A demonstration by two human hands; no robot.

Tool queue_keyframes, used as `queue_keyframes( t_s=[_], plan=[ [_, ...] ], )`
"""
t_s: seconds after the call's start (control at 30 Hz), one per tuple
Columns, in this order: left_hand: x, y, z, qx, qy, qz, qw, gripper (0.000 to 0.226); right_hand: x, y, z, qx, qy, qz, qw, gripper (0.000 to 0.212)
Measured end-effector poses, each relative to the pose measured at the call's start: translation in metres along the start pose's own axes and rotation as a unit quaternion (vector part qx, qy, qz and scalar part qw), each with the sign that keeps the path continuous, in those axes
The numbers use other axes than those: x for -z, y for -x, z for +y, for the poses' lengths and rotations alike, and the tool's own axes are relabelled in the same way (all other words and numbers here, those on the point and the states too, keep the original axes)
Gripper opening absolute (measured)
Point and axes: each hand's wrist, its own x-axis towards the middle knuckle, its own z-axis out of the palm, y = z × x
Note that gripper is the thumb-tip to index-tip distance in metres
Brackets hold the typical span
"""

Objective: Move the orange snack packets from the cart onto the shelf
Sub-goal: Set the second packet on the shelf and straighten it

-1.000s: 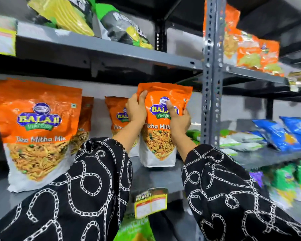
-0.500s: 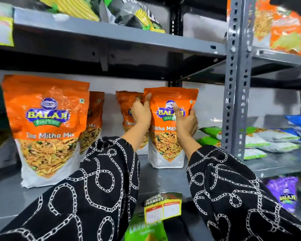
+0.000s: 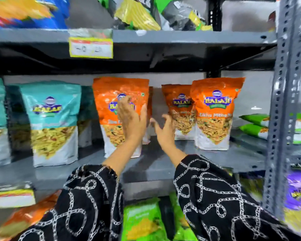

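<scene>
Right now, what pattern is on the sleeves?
Black with a white chain-link print on both sleeves, clearest in the head view, the only one.

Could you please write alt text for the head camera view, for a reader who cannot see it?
Both hands, left hand and right hand, hover open and empty before a grey shelf, with orange snack packets standing upright on either side of them. Teal packets stand further left, and black chain-print sleeves fill the foreground.
</scene>
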Motion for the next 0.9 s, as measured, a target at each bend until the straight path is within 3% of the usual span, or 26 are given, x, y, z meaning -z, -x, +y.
queue_keyframes(
  t_s=[0.1, 0.17, 0.27, 0.33, 0.63, 0.9],
  plan=[
    [0.042, 0.006, -0.059, 0.091, -0.041, -0.043, 0.994, 0.066, -0.028, 0.021, 0.008, -0.111, -0.012, -0.187, 0.976, 0.062],
    [0.063, 0.009, -0.095, 0.173, -0.04, -0.115, 0.977, 0.074, -0.035, 0.025, 0.01, -0.131, 0.001, -0.261, 0.957, 0.074],
    [0.083, 0.013, -0.108, 0.252, 0.06, -0.348, 0.901, 0.067, -0.036, 0.029, 0.009, -0.106, 0.045, -0.309, 0.944, 0.089],
    [0.083, 0.018, -0.105, 0.262, 0.073, -0.436, 0.858, 0.066, -0.034, 0.031, 0.011, -0.1, 0.078, -0.313, 0.941, 0.1],
    [0.054, 0.022, -0.116, 0.289, 0.033, -0.433, 0.853, 0.127, -0.018, 0.029, 0.019, -0.168, 0.006, -0.229, 0.959, 0.094],
    [0.061, 0.023, -0.115, 0.259, 0.023, -0.433, 0.863, 0.115, -0.011, 0.035, 0.005, -0.165, -0.001, -0.23, 0.959, 0.093]
  ],
)
